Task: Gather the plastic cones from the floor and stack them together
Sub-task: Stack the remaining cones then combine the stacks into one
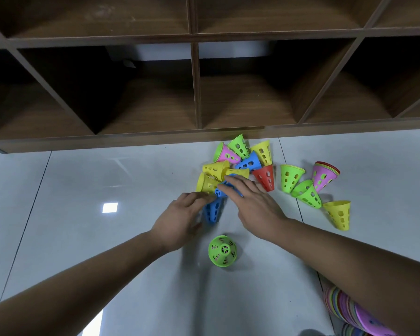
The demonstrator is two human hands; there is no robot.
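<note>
Several perforated plastic cones in yellow, green, pink, blue and red lie in a heap (238, 161) on the floor beside the shelf. My left hand (180, 219) grips a blue cone (212, 212) standing below the heap. My right hand (252, 202) reaches over a second blue cone (222, 190), fingers stretched and touching it. One green cone (222, 251) stands alone, nearer to me. Further right lie two green cones (290, 177), a yellow cone (338, 214) and a pink stack (324, 175). A long multicoloured stack (349, 314) lies under my right forearm.
A brown wooden cubby shelf (197, 137) runs along the far side, its bottom edge just behind the heap. Glossy white floor tiles (107, 238) stretch to the left and toward me, with a bright light reflection on them.
</note>
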